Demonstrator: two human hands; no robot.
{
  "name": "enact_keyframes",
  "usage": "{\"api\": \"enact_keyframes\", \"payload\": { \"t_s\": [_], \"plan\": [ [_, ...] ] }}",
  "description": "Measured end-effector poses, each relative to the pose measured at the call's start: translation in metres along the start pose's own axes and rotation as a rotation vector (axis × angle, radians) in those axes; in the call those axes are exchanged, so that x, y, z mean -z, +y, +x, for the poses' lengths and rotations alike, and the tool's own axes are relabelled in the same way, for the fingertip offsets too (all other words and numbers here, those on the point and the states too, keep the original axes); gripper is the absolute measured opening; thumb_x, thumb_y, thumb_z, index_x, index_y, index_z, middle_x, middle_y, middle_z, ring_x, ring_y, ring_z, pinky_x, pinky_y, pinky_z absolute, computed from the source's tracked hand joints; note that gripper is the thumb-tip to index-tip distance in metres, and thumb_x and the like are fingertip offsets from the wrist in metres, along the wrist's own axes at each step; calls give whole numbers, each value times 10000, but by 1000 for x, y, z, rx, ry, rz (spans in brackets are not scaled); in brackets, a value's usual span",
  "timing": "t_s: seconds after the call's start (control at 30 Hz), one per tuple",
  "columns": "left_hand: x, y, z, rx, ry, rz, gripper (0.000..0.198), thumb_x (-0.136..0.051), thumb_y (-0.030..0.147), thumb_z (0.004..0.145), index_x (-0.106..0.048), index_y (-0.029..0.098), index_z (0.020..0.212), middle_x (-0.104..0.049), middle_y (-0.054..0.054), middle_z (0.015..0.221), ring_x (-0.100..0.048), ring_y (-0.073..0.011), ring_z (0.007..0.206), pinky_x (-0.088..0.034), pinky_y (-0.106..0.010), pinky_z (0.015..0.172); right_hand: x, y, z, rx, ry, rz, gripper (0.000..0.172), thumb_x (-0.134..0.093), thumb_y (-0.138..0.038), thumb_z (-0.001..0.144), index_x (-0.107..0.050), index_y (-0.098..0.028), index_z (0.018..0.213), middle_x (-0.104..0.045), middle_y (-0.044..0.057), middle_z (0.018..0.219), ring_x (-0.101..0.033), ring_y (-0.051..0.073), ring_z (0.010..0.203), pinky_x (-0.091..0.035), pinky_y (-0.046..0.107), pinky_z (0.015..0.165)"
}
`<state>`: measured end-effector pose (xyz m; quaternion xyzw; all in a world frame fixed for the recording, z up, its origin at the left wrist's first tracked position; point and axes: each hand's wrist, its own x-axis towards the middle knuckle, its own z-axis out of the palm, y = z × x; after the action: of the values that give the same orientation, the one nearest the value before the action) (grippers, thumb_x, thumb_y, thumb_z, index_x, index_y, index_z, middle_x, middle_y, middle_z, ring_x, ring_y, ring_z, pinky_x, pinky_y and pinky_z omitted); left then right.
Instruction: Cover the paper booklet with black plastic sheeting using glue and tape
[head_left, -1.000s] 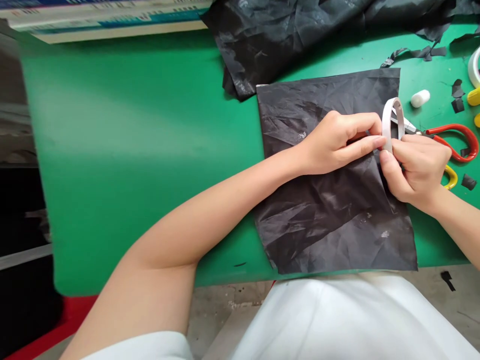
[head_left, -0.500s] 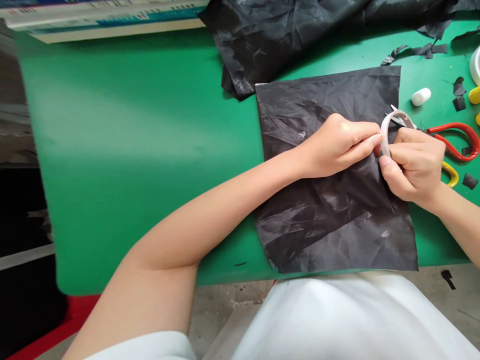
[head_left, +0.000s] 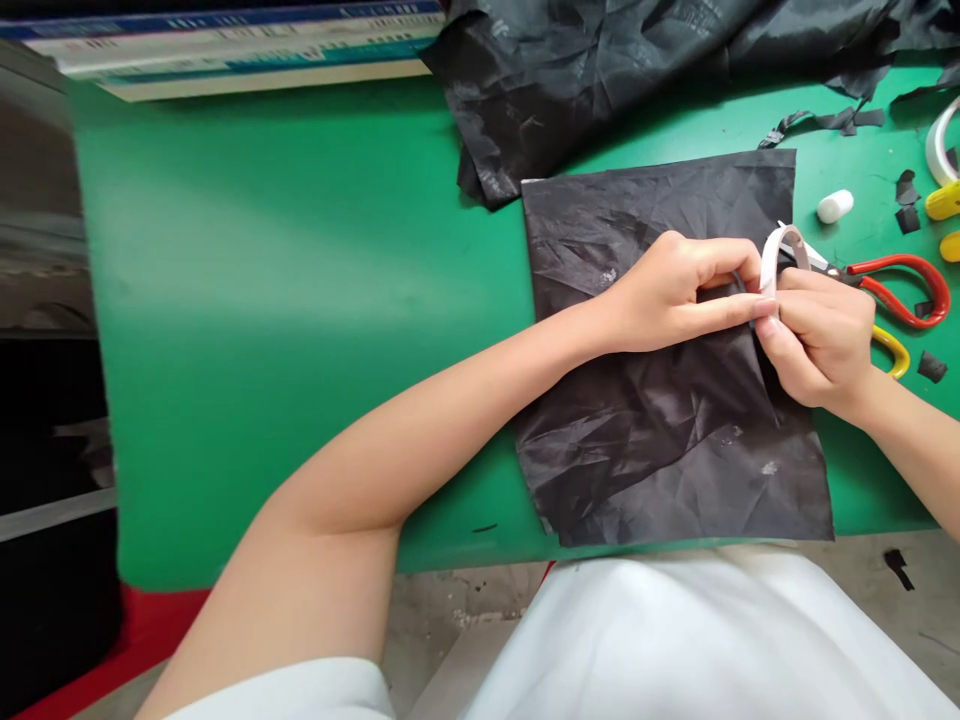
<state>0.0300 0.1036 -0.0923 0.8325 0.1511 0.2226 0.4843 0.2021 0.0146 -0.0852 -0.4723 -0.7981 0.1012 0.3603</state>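
Observation:
A narrow white roll of tape (head_left: 769,262) stands on edge between my two hands, over a square of black fabric (head_left: 645,440). My left hand (head_left: 694,290) reaches in from the left, its thumb and bent index finger touching the tape's near side. My right hand (head_left: 821,335) is closed around the lower part of the roll; its fingers hide some of it. Just behind the right hand lie red-handled scissors (head_left: 911,290), their blades partly covered by the tape and fingers. A yellow handle (head_left: 892,352) shows beside that hand.
Crumpled black fabric (head_left: 600,80) lies at the back of the green table (head_left: 300,300). A small white cap-like piece (head_left: 835,207), another white roll (head_left: 937,145), yellow-handled objects (head_left: 943,202) and black scraps (head_left: 931,366) are on the right. Books (head_left: 247,50) are stacked at the back left.
My left index finger has bent and lifted apart from the thumb, which has slid toward my right thumb at the tape. The view has shifted slightly; the right hand keeps its hold.

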Motion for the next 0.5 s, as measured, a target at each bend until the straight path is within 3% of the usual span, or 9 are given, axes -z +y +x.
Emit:
{"api": "enact_keyframes", "payload": {
  "t_s": [0.2,0.5],
  "plan": [
    [1,1,0,27,-1,-33,570,-361,654,962,-574,148,811,-470,26,657,-388,-57,600,-343,-222,602,0,2,0,-29,-70,-47,421,-422,-326,951,-307,-224,559,-309,-16,491,-291,128,484,-262,306,492],
    [5,-1,2,1,3,-143,495,-414,620,958,-531,194,735,-532,0,641,-499,-109,647,-391,-258,603,0,5,-4,12,-85,-36,372,-431,-278,938,-358,-225,578,-392,-6,520,-375,139,520,-311,297,524]
  ]
}}
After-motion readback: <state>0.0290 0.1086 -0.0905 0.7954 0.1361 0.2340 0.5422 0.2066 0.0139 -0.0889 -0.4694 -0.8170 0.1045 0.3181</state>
